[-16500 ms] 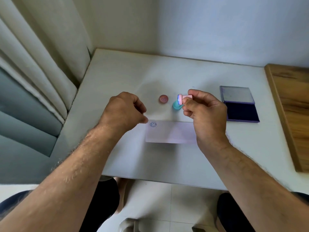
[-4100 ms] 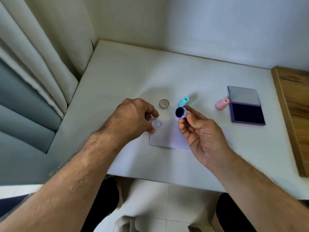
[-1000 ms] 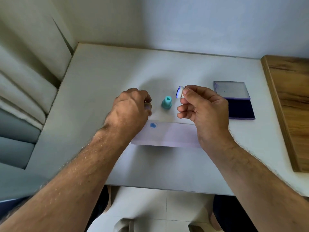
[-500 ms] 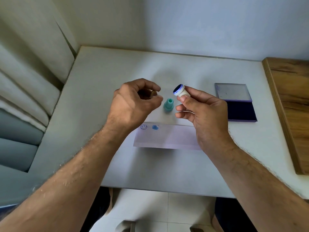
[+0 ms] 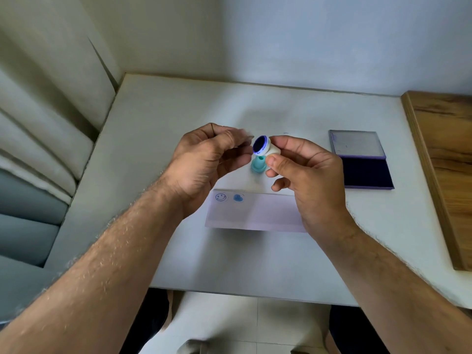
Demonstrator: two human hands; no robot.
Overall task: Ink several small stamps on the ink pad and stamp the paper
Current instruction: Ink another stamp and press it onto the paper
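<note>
pinching the white stamp point(image 5: 268, 147) in my right hand point(image 5: 304, 180) above the paper point(image 5: 258, 213), inked face up-left, left hand point(image 5: 204, 162) curled beside it, grip unclear, ink pad point(image 5: 365, 172) right of the paper

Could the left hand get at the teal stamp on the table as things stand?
Probably yes: the teal stamp stands just right of the left hand, nothing between; though its fingers seem to pinch something small and blurred.

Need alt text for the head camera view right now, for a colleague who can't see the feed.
The right hand pinches a small white stamp, its blue inked face turned toward the left hand, whose fingers curl beside it. Below lie a teal stamp and a paper with two blue prints on a white table; an open ink pad sits right.
</note>
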